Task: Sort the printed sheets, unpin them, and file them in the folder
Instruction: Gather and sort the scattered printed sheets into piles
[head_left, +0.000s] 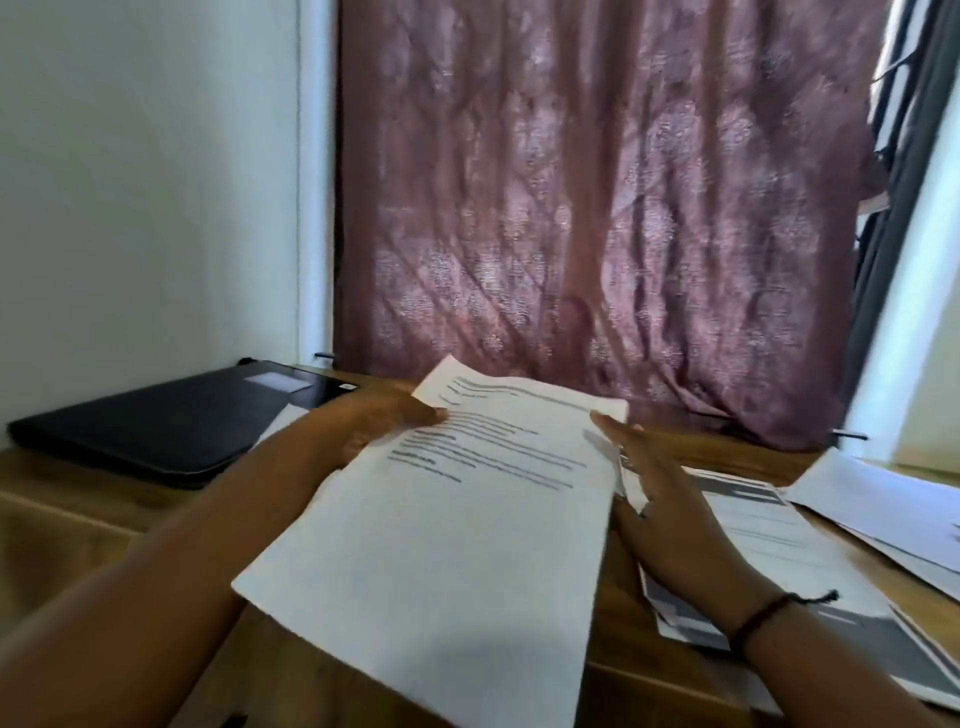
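Note:
A stack of white printed sheets (457, 519) is held up above the wooden table (78, 493), text lines across its upper half. My left hand (374, 421) grips the stack's upper left edge, thumb on top of the page. My right hand (660, 493) lies along the stack's right edge with straight fingers touching it; a dark cord bracelet circles that wrist. A black zipped folder (156, 421) lies flat at the back left of the table. No pin can be made out in the sheets.
More printed sheets (769, 530) lie spread on the table at the right, some with dark grey blocks. Further white pages (883, 499) overlap near the right edge. A mauve curtain (597, 208) hangs behind the table, and a white wall stands at the left.

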